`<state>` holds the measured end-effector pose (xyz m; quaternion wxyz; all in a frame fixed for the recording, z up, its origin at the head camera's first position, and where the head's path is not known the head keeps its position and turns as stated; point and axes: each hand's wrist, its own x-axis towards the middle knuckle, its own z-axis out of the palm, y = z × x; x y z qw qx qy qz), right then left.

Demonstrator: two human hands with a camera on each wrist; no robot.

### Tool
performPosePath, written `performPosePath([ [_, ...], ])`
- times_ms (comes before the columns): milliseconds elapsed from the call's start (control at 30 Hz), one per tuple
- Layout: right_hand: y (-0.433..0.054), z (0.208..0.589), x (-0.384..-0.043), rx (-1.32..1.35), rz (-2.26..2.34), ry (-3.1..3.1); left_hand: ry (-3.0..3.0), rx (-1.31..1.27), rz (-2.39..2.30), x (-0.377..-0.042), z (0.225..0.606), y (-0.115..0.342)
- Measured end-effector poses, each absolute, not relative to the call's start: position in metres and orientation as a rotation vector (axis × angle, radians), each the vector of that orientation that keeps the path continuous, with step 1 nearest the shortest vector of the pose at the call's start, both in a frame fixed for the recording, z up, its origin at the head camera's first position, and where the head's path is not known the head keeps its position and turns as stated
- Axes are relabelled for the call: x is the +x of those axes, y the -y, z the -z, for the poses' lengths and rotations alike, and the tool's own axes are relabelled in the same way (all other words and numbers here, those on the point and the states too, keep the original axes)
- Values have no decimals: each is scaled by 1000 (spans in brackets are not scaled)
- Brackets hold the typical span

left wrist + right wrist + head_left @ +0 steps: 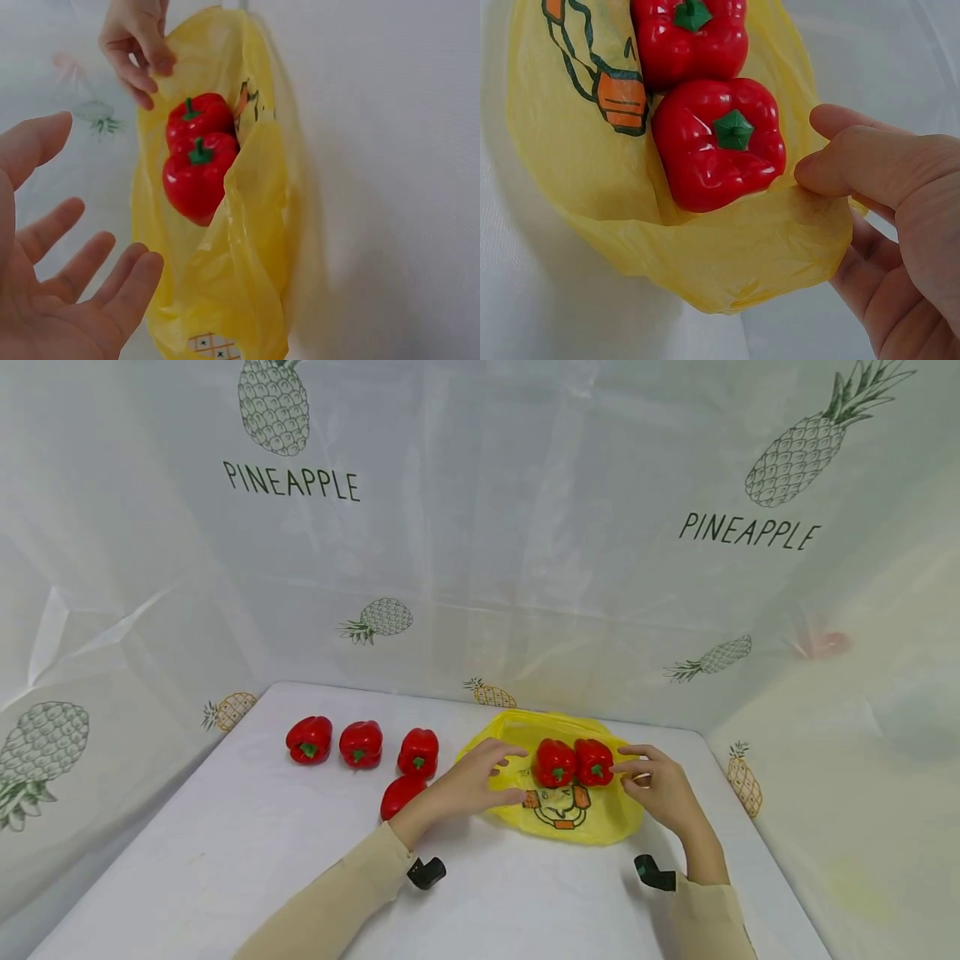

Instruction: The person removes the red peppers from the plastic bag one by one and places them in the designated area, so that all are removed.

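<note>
Two red bell peppers (553, 763) with green stems lie side by side in a yellow plastic bag (600, 828) that is spread open on the table. My left hand (474, 779) hovers at the bag's left side, fingers spread and relaxed, holding nothing. In the left wrist view its palm and fingers (75, 300) stand apart from the peppers. At the bag's right edge, my right hand (663, 789) pinches the yellow plastic; in the right wrist view the thumb (832, 169) is on the inner side of the rim, beside the nearer pepper (720, 142), with other fingers behind the film.
Left of the bag, three red bell peppers (361, 744) sit in a row on the white table (225, 868). Another bell pepper (401, 795) lies partly behind my left wrist. A pineapple-printed plastic sheet (525, 527) hangs behind the table and along its sides.
</note>
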<state>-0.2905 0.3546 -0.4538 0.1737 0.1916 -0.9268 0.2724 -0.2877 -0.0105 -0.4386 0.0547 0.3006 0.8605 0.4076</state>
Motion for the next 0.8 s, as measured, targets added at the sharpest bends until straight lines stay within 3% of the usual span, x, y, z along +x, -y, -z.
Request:
performPosePath([
  [800,-352,454,-293,557,-768,2648,-2542,854,-1344,-314,444,-20],
])
